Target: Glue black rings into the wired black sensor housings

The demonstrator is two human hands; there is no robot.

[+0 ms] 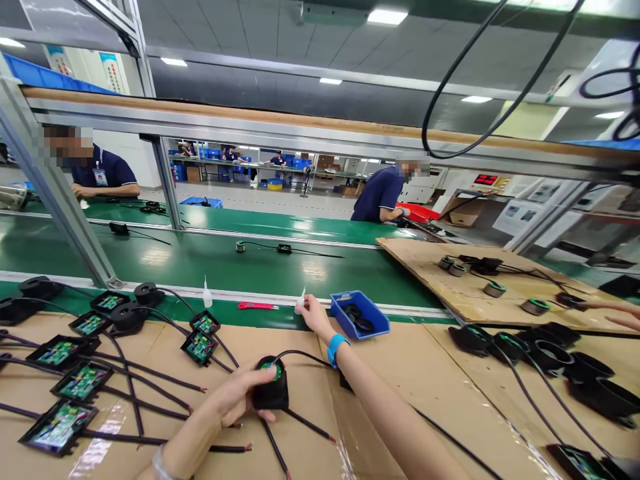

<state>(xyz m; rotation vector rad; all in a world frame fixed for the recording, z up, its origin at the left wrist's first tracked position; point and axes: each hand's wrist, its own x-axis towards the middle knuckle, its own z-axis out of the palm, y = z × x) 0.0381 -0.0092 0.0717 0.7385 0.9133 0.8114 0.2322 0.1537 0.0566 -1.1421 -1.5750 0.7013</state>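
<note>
My left hand [243,393] is closed around a black plastic housing [273,398] with a round green board in its top, the thumb lying over the board. A black cable [305,354] runs from the housing to the right, passing under my right forearm. Farther forward, at the edge of the green belt, my right hand [317,317] pinches a small white dropper bottle [300,303] with a thin upright tip. Left of it lies a red utility knife [257,306], and beyond that stands a second white dropper bottle [207,298].
A blue bin [375,327] with black parts stands right of my right hand. Open black boxes with circuit boards [83,381] and cables cover the cardboard at left. Black housings [550,357] lie at right. A metal frame post [83,233] rises at left; another person's hand [620,313] reaches in at right.
</note>
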